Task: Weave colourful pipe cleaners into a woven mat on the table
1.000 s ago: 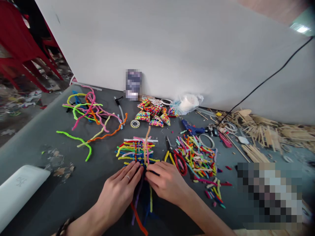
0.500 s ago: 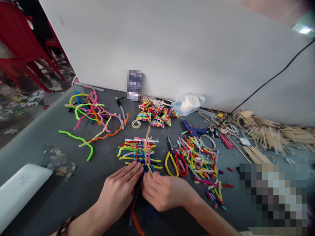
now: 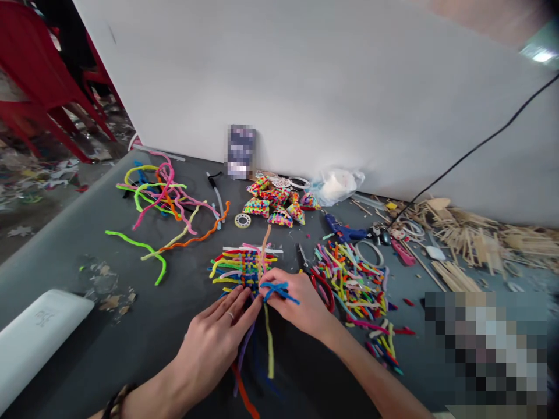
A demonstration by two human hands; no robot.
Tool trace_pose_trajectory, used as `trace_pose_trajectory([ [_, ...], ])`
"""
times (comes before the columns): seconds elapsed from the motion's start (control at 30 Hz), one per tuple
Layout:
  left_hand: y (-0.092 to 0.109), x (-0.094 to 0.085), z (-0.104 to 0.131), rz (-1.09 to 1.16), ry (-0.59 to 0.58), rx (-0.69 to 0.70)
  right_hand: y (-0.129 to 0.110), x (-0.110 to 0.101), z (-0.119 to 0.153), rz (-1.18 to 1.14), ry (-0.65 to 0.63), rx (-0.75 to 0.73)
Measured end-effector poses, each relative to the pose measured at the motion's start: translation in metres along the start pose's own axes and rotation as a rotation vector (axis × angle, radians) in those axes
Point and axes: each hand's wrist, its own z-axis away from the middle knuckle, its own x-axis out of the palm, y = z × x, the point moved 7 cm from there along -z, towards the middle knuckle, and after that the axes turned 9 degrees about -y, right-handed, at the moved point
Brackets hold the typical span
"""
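A woven patch of colored pipe cleaners (image 3: 248, 265) lies on the table before me, its loose ends sticking out at the sides. My left hand (image 3: 220, 331) rests palm down on its near edge, fingers stretched out flat. At the lower right of the patch, my right hand (image 3: 305, 305) pinches blue pipe cleaners (image 3: 279, 288), whose ends cross over the fingers. A pale yellow-green pipe cleaner (image 3: 269, 349) hangs towards me beneath the hands, beside an orange one (image 3: 247, 393) and a purple one (image 3: 243, 355). Scissors (image 3: 325, 288) lie partly hidden behind my right hand.
Cut pipe cleaner pieces (image 3: 349, 279) are heaped at right, with a blue glue gun (image 3: 345, 230) behind them. Wooden sticks (image 3: 471, 233) pile up further right. Small multicolored bundles (image 3: 275, 201) sit at the back. Long pipe cleaners (image 3: 161, 192) tangle at left, beyond a white power bank (image 3: 43, 343).
My right hand has moved up onto the patch's right edge and now pinches blue pipe cleaners. The yellow-green strand it was at now hangs loose towards me. My left hand has barely moved.
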Motion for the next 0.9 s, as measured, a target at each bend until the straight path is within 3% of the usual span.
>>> trace_pose_trajectory([
  [0.13, 0.005, 0.0, -0.001, -0.091, -0.06, 0.022, -0.002, -0.003, -0.007, -0.073, -0.024, -0.008],
  [0.6, 0.008, 0.009, -0.001, -0.147, -0.162, 0.084, 0.009, 0.006, -0.032, 0.203, 0.174, 0.08],
  [0.9, 0.008, 0.005, -0.002, -0.109, -0.121, 0.085, 0.003, 0.007, -0.004, 0.097, 0.223, 0.075],
])
